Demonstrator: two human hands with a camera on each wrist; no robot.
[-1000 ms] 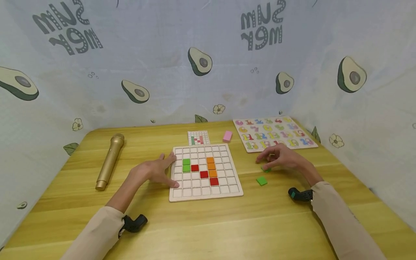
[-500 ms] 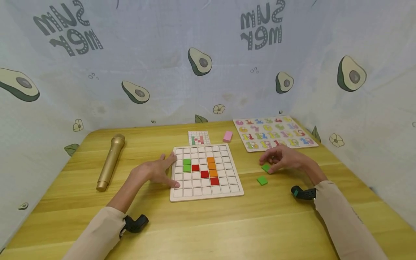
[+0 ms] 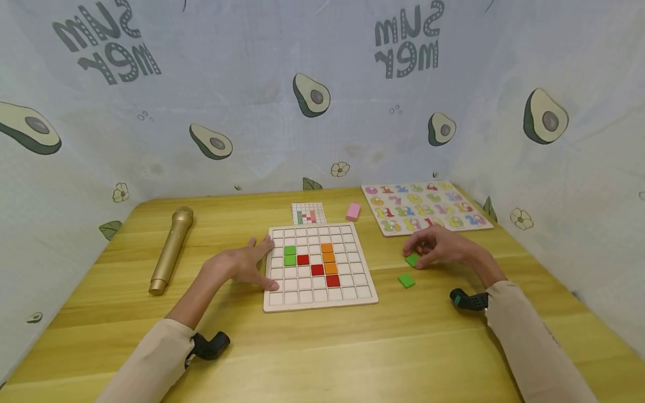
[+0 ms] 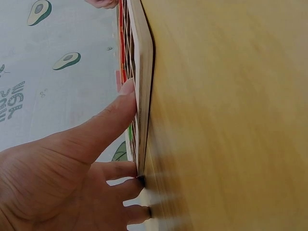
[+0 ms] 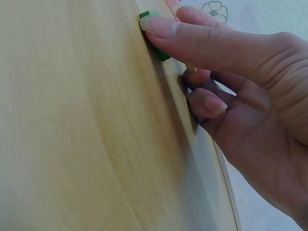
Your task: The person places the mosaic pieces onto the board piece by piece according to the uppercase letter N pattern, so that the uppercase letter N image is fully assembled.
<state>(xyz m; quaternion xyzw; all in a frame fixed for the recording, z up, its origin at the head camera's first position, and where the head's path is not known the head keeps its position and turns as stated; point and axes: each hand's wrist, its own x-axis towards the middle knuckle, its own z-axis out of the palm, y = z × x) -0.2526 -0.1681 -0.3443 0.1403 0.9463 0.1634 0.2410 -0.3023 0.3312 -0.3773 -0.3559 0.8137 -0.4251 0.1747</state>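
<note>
A wooden grid board (image 3: pixel 359 280) lies in the middle of the table, with green, red and orange square tiles set in its cells. My left hand (image 3: pixel 241 265) rests on its left edge, fingers spread and thumb (image 4: pixel 113 115) on the near part. To the board's right, my right hand (image 3: pixel 445 249) pinches a green tile (image 3: pixel 411 261) with thumb and index finger. The right wrist view shows the thumb over this green tile (image 5: pixel 164 54), which is low at the tabletop; the other fingers curl beneath. Another green tile (image 3: pixel 406 280) lies flat just nearer to me.
Behind the board lie a small pattern card (image 3: pixel 315 217) and a pink block (image 3: pixel 353 211). A number puzzle board (image 3: pixel 420 208) sits at the back right. On the left is a gold microphone (image 3: pixel 171 252). A printed cloth (image 3: pixel 262 145) hangs behind the table.
My right hand has shifted slightly right and its thumb and index finger have closed on the far green tile, which now shows more. The left hand stays on the board.
</note>
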